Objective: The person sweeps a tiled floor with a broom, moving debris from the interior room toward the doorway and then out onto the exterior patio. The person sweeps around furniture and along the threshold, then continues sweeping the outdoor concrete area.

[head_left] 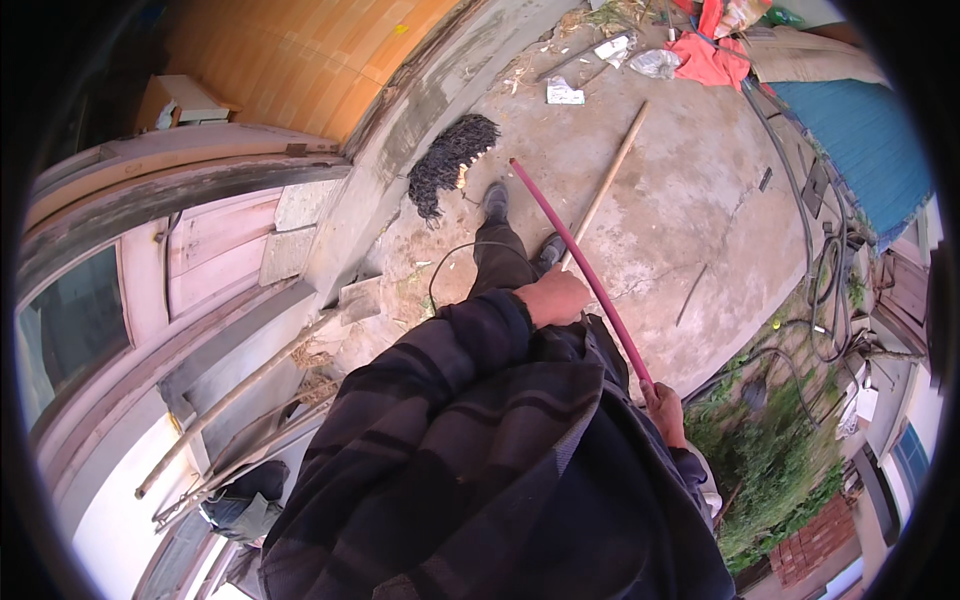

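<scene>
A long pinkish-red pole (pixel 575 245) slants from near my feet up to my right hand (pixel 667 414). That hand is closed round its near end. My left hand (pixel 556 298) is in front of my waist, its fingers curled and partly hidden. A plain wooden pole (pixel 610 180) runs from the concrete towards this hand; whether I grip it is unclear, as its near end disappears there. A thin dark wire (pixel 436 270) arcs beside my left leg. A dark shaggy mop head (pixel 450 165) lies on the ground beyond my left foot.
Concrete (pixel 690 230) surrounds my feet. To the left, a long-handled shovel (pixel 358 300) leans along the building. Ahead are scraps and a red cloth (pixel 708 60). On the right lie black hoses (pixel 825 290), a blue sheet (pixel 855 140) and green plants (pixel 770 470).
</scene>
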Demonstrator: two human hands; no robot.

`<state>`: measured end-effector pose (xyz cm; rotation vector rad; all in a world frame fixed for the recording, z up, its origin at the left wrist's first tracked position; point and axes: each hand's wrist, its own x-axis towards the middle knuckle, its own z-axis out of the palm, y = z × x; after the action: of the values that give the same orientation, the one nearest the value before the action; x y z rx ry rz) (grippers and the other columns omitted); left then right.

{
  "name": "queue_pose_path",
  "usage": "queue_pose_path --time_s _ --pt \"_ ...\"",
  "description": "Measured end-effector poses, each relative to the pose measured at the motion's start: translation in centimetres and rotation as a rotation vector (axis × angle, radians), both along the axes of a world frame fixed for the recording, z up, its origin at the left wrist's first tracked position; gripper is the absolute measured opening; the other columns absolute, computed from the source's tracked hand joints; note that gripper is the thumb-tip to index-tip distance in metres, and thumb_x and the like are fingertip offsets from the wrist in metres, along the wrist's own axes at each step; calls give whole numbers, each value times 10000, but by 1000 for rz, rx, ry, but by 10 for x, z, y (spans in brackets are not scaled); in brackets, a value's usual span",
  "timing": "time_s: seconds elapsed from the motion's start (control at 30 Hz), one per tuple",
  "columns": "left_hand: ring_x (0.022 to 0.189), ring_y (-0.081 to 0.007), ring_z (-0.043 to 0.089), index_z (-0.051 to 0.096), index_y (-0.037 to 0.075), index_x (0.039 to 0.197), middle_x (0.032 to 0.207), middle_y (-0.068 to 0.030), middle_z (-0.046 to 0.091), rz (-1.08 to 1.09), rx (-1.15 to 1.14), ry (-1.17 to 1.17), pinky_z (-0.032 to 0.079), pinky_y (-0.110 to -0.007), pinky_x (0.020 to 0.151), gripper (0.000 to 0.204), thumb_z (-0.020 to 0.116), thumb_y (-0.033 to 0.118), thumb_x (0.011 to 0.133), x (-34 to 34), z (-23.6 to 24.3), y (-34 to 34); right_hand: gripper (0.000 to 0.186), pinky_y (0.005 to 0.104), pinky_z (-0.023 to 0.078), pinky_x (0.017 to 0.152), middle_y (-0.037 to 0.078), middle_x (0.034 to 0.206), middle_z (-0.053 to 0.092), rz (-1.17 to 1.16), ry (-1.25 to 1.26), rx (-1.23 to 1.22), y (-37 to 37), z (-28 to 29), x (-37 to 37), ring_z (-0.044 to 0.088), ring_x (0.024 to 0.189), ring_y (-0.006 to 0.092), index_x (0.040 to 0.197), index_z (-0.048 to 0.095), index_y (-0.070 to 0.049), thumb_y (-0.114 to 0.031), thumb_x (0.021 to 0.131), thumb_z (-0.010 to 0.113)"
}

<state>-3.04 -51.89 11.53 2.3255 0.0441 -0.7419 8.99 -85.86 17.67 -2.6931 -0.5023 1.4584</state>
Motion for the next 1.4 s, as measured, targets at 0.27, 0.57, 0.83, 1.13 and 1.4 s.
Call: queue_pose_path --time_s 0.27,0.57,0.83,1.13,1.4 --pt "845 -382 694 741 16 878 849 -203 710 309 7 129 518 -502 766 397 683 407 844 -41 -28 42 495 446 468 604 236 660 577 -106 90 192 -29 -17 -5 594 634 414 808 656 -2 -488 891 695" --pt "876 -198 658 672 -20 1122 952 -103 702 1638 -916 -209 494 -372 851 636 562 589 976 -64 -31 139 348 388 431 549 141 552 451 -98 25 324 -2 4 8 453 540 167 701 580 14 -252 831 763" --pt "943 -137 626 680 30 1068 1005 -36 682 1663 -872 -551 475 -308 930 337 621 356 1007 -64 51 185 391 437 469 566 166 611 602 90 -147 376 -31 -61 35 582 565 328 716 609 -69 -401 814 790" --pt "1131 -187 610 685 4 1163 1163 -82 688 854 -1046 -520 441 -356 1045 316 661 246 961 -34 165 143 313 505 525 727 201 847 705 203 -46 270 60 -71 52 675 853 418 893 704 -72 -354 780 783" --pt "1171 -237 584 642 24 1073 1159 -95 659 597 -1187 -573 423 -399 1072 278 641 276 953 -7 174 118 341 505 522 740 213 877 708 228 -25 351 98 -85 48 677 853 410 929 720 -60 -379 815 752"
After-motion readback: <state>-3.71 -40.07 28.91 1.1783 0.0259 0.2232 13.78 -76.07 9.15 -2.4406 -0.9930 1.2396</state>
